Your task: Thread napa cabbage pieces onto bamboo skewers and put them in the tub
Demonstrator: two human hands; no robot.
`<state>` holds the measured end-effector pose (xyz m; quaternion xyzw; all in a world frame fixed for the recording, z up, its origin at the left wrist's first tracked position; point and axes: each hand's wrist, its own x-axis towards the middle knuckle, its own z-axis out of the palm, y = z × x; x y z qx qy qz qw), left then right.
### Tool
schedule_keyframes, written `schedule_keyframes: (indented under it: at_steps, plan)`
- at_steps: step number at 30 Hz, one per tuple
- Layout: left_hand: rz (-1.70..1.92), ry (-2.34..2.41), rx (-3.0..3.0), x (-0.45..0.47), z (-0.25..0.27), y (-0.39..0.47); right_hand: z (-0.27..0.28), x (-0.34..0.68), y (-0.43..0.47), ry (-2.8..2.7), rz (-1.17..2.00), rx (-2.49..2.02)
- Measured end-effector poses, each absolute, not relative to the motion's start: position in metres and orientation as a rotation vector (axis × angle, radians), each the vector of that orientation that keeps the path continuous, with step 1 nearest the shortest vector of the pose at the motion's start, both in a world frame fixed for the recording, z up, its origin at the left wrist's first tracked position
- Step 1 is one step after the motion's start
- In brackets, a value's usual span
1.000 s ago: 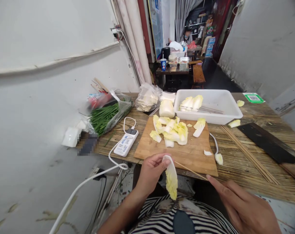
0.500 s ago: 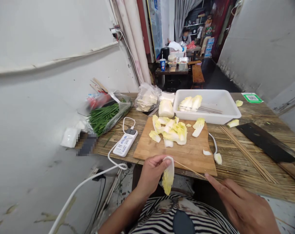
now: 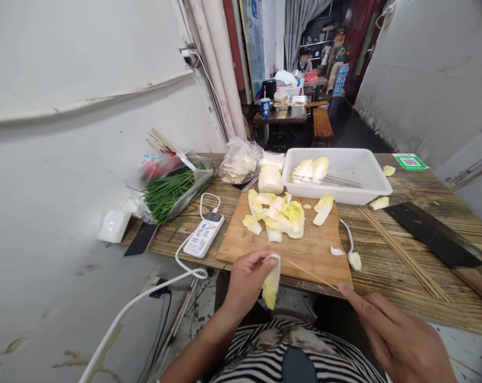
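Observation:
Between the thumb and fingers of my left hand [image 3: 247, 279] hangs a cabbage leaf [image 3: 271, 282], its white end up and its yellow tip down. My right hand [image 3: 396, 327] is closed on the end of a thin wooden skewer [image 3: 312, 274], which points left toward the leaf. Whether the skewer's tip touches the leaf is hard to tell. Just beyond my hands is a wooden cutting board [image 3: 233, 244] bearing a pile of cut cabbage leaves [image 3: 282, 215]. One separate cabbage piece [image 3: 323, 209] lies at the board's right side.
A white plastic tub [image 3: 340, 194] with skewered cabbage stands behind the board. Loose skewers [image 3: 404, 252] and a cleaver [image 3: 434, 231] lie right. At left are a power bank [image 3: 204, 236], a phone [image 3: 142, 239] and bagged green chives [image 3: 169, 194]. A person [image 3: 304, 63] is far back.
My left hand and the leaf have shifted slightly left, and the leaf is turned a little. My right hand with the skewer has moved slightly right, so a small gap shows by the leaf.

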<state>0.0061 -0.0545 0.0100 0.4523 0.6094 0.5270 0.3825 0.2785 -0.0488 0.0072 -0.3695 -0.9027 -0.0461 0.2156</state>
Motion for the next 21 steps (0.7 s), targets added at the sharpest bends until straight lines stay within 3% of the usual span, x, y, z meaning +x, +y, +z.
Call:
schedule_keyframes:
  at_steps: [4,9,13,17,21]
  plan:
    - [1.452,1.806,2.051,-0.013,0.006,-0.038,0.003,0.285,-0.045,-2.414,-0.197,-1.065]
    - [1.089,1.851,2.835,-0.041,-0.036,-0.016,-0.001,0.287,-0.043,-2.312,-0.155,-1.172]
    - [0.780,1.830,2.869,-0.046,-0.043,-0.018,-0.009,0.289,-0.040,-2.282,-0.193,-1.212]
    - [0.138,1.892,2.679,-0.034,-0.003,-0.035,-0.019,0.294,-0.036,-2.253,-0.227,-1.283]
    - [0.133,1.828,2.727,-0.019,0.022,-0.026,-0.026,0.294,-0.033,-2.257,-0.166,-1.312]
